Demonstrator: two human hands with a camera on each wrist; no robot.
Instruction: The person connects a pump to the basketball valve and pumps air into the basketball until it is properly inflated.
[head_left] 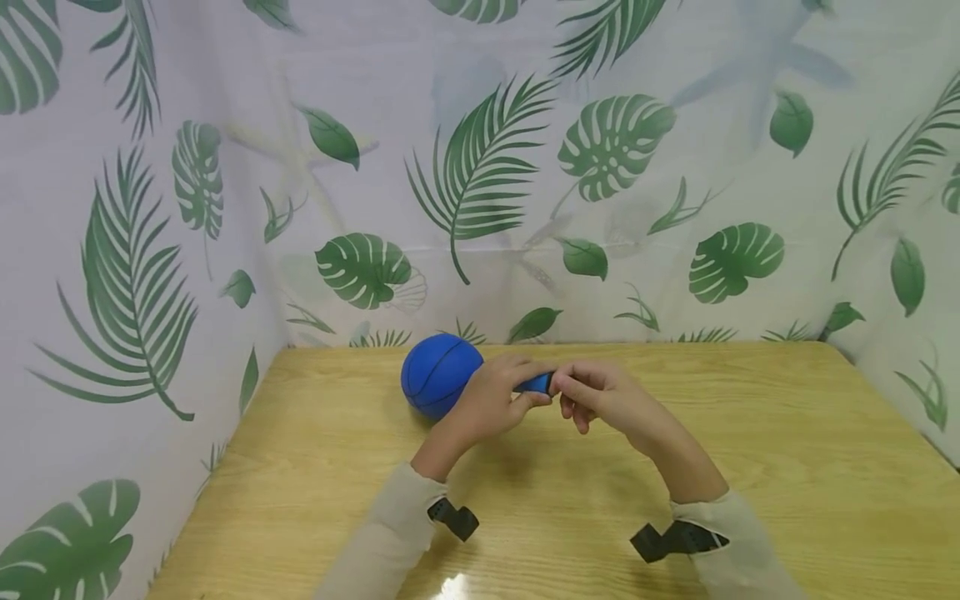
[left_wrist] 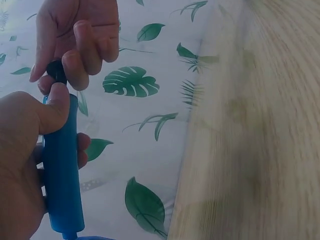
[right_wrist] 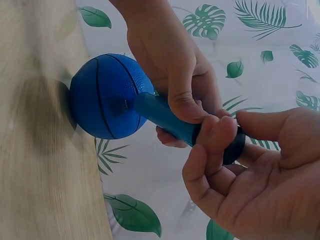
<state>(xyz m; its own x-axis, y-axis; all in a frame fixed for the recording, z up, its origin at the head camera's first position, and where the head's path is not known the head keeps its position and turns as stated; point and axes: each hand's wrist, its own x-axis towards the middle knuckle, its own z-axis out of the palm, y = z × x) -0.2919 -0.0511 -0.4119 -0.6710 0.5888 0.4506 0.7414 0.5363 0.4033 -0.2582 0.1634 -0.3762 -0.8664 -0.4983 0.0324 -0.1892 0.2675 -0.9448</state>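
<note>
A blue ball (head_left: pixel 435 371) with black seam lines sits on the table, left of both hands. A blue hand pump (left_wrist: pixel 64 170) reaches from the ball's side toward the right; in the right wrist view its narrow end meets the ball (right_wrist: pixel 107 97). My left hand (head_left: pixel 487 400) grips the pump barrel, thumb along it and fingers wrapped beneath. At the pump's other end, my right hand (head_left: pixel 611 400) pinches the black handle (right_wrist: pixel 235 149) between thumb and fingers. A short black rod shows by the handle in the left wrist view. Whether a needle sits in the ball is hidden.
The wooden table (head_left: pixel 750 433) spreads beneath the hands. Behind it and along the left side hangs a white cloth (head_left: pixel 510 308) printed with green leaves. A black wrist device (head_left: pixel 453 518) is strapped at the left sleeve, another wrist device (head_left: pixel 675 540) at the right.
</note>
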